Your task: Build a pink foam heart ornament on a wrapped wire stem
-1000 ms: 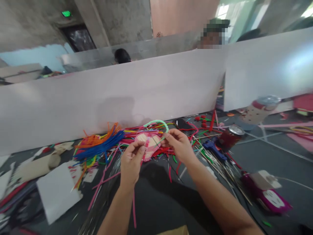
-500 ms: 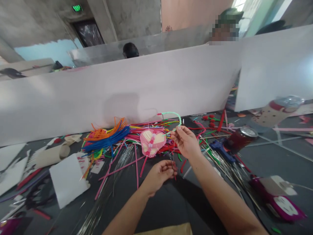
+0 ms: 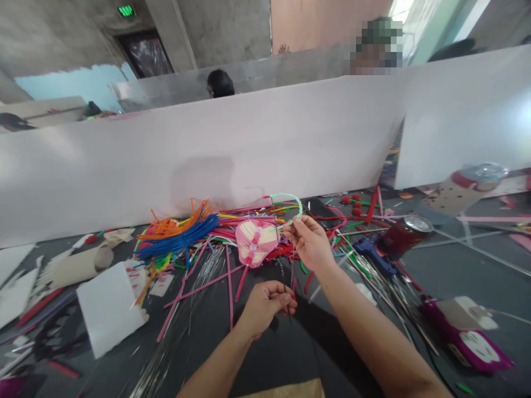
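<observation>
My right hand (image 3: 309,243) pinches a mint-green pipe cleaner (image 3: 297,203) bent into a hook, its far end tipped in red. Below and nearer to me, my left hand (image 3: 269,305) is closed, thumb against fingers, on a thin dark strand (image 3: 282,271) that runs up toward the green curve. Whether it is wire or thread I cannot tell. Just left of my right hand is a pink and cream heart-shaped piece (image 3: 257,244) with a row of small pink flowers across it. I cannot tell whether the strand joins it.
Bundles of blue pipe cleaners (image 3: 180,243) and orange ones (image 3: 182,224) lie left. Thin metal wires (image 3: 166,342) spread in front. A blue glue gun (image 3: 376,255), a can (image 3: 404,236) and a purple device (image 3: 468,337) lie right. A white partition (image 3: 269,138) stands behind.
My left hand has moved slightly down, drawing the dark strand lower. My right hand keeps its pinch on the green pipe cleaner. The whole view has shifted a little.
</observation>
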A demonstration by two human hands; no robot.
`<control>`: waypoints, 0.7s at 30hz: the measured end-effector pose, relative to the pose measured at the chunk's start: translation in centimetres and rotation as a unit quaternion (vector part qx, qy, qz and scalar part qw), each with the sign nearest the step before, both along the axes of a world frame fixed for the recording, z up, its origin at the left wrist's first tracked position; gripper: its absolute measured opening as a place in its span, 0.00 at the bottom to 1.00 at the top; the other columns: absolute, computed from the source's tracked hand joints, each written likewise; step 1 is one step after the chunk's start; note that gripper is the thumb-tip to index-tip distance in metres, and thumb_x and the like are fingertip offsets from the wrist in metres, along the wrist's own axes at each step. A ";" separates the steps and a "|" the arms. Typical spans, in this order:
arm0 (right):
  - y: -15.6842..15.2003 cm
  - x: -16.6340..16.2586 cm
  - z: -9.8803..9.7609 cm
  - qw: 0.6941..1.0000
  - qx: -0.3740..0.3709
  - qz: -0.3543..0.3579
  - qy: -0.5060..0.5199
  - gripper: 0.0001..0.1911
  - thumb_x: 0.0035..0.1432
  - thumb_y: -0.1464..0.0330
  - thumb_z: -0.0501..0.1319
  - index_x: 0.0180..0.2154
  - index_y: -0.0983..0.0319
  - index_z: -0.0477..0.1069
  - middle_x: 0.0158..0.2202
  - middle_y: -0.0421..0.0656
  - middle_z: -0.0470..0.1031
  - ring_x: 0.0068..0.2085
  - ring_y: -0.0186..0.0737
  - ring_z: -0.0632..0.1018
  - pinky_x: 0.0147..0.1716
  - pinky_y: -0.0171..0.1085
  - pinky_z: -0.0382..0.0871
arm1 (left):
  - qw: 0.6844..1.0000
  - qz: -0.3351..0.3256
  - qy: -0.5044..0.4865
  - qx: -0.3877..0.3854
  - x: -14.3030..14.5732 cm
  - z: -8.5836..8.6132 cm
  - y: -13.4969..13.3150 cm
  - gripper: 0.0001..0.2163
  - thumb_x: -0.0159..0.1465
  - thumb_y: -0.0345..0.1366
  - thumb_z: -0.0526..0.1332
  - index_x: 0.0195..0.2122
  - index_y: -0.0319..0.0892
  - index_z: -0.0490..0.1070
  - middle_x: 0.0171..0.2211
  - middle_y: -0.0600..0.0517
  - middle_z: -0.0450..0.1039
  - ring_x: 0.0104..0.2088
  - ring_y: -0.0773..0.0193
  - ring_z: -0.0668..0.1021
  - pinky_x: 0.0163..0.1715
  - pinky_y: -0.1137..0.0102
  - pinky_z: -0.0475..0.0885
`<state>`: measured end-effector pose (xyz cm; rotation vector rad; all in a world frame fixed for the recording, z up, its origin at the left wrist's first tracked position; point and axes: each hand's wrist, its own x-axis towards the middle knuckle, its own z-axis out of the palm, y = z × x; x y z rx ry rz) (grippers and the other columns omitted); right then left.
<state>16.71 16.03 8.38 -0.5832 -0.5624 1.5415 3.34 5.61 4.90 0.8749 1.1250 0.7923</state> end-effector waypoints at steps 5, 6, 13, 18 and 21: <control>-0.3 0.0 0.4 1.000 0.012 -0.006 -0.009 0.14 0.43 0.65 0.72 0.28 0.61 0.68 0.22 0.35 0.75 0.27 0.30 0.79 0.27 0.26 0.74 | 0.999 -0.018 -0.049 0.012 -1.0 0.2 0.3 0.17 0.46 0.38 0.71 0.37 0.39 0.73 0.32 0.46 0.78 0.33 0.61 0.79 0.38 0.67 0.71; -0.4 0.0 0.6 1.000 0.019 -0.004 -0.006 0.14 0.43 0.64 0.71 0.28 0.61 0.68 0.22 0.35 0.75 0.27 0.30 0.79 0.27 0.26 0.74 | 0.997 -0.012 -0.072 0.023 -1.5 0.4 0.6 0.23 0.44 0.36 0.73 0.42 0.41 0.72 0.37 0.45 0.78 0.38 0.58 0.79 0.41 0.66 0.71; -1.1 -0.3 1.8 0.995 0.047 0.084 -0.032 0.16 0.45 0.61 0.70 0.29 0.61 0.66 0.21 0.34 0.74 0.24 0.31 0.78 0.25 0.28 0.75 | 0.940 0.250 -0.160 0.166 -6.1 4.3 4.6 0.23 0.49 0.41 0.69 0.46 0.52 0.68 0.44 0.51 0.73 0.46 0.57 0.75 0.47 0.60 0.70; -1.6 -1.1 1.4 0.983 0.074 0.104 -0.133 0.18 0.46 0.57 0.68 0.29 0.62 0.65 0.21 0.34 0.72 0.23 0.31 0.78 0.26 0.31 0.75 | 0.854 0.394 -0.060 0.334 -7.5 7.4 5.1 0.15 0.52 0.38 0.67 0.42 0.53 0.70 0.39 0.57 0.72 0.41 0.64 0.75 0.47 0.64 0.69; -1.7 -1.9 0.9 0.974 0.086 0.089 -0.190 0.18 0.46 0.55 0.66 0.28 0.61 0.65 0.21 0.33 0.71 0.24 0.31 0.77 0.26 0.32 0.75 | 0.803 0.366 0.187 0.431 -7.1 7.5 4.2 0.13 0.53 0.35 0.66 0.40 0.49 0.72 0.39 0.55 0.72 0.41 0.62 0.74 0.48 0.64 0.66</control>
